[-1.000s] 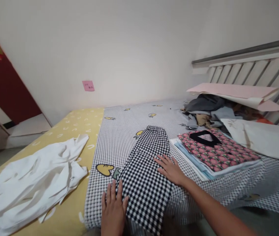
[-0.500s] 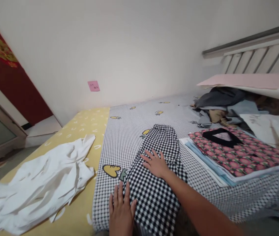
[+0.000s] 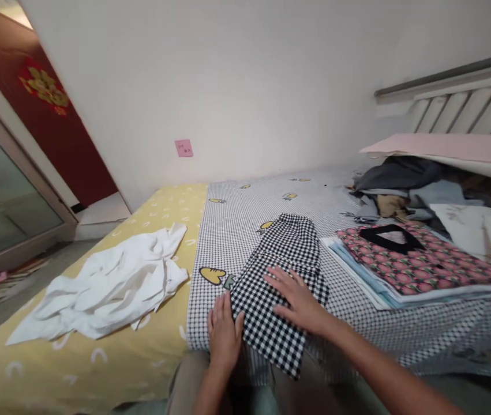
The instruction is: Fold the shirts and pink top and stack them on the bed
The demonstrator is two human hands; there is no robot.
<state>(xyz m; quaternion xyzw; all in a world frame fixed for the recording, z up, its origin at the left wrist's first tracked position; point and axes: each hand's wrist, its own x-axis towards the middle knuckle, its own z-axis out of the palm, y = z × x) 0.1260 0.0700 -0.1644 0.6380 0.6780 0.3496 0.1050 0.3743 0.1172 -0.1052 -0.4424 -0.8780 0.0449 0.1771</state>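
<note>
A folded black-and-white checked garment [image 3: 286, 253] lies on the bed's fine-checked sheet [image 3: 245, 225], its near end hanging over the front edge. My right hand [image 3: 299, 300] rests flat on its middle, fingers spread, open. At the garment's left edge lies my left hand [image 3: 224, 334], fingers straight and together, touching the cloth and the sheet. Neither hand grips anything.
A crumpled white shirt [image 3: 107, 285] lies on the yellow sheet [image 3: 98, 357] to the left. Right of the garment sits a stack of folded clothes [image 3: 418, 268] topped by a pink patterned piece. A heap of unfolded clothes [image 3: 401, 190] and pink boards sit by the headboard.
The view has swung left and pulled back. My right hand slid from the garment's right edge onto its middle and nearer to me. My left hand stays at the left edge.
</note>
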